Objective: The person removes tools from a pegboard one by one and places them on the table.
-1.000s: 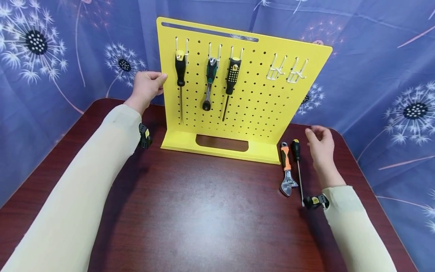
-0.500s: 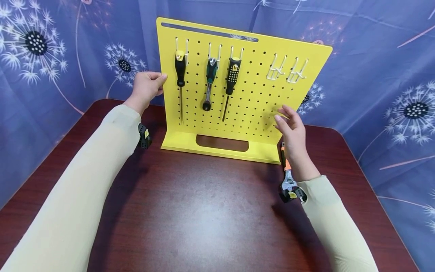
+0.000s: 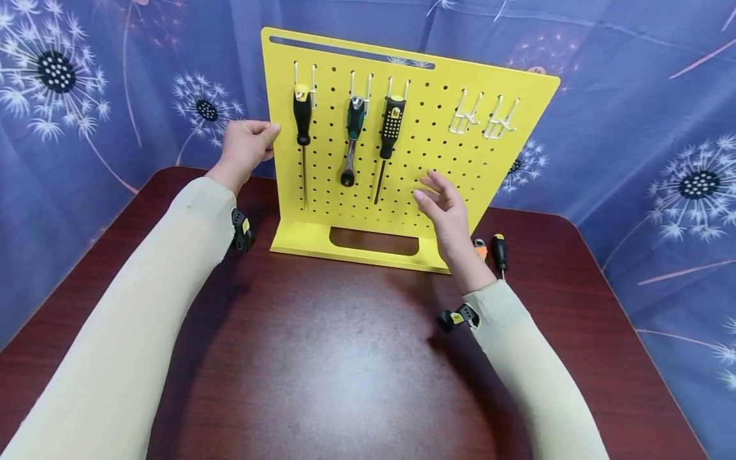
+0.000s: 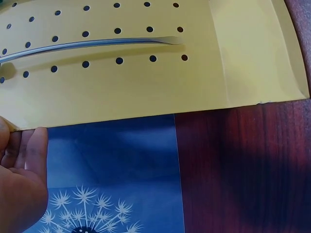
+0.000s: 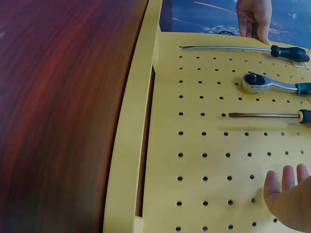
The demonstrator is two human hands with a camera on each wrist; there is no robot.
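My left hand (image 3: 244, 148) pinches the left edge of the yellow pegboard (image 3: 345, 207) between thumb and fingers. In front of the board's lower right part, my right hand (image 3: 448, 214) holds nothing, its fingers loosely bent. Left of it on white hooks hang a black screwdriver with a checkered grip (image 3: 393, 124), a green-handled ratchet (image 3: 355, 118) and, nearest my left hand, a yellow-topped screwdriver (image 3: 302, 115). The right wrist view shows the ratchet's head (image 5: 254, 81) and my right fingers (image 5: 287, 177) just in front of the holes.
Two more white hooks (image 3: 500, 121) sit at the board's upper right with no tool on them. On the dark red table (image 3: 345, 358), right of the board, lie a screwdriver (image 3: 499, 252) and an orange-handled adjustable wrench (image 3: 480, 249), partly behind my right arm. A blue dandelion-print cloth (image 3: 632, 128) hangs behind.
My right hand has moved left from beside the tools on the table to in front of the pegboard. The left hand keeps its grip on the board's edge.
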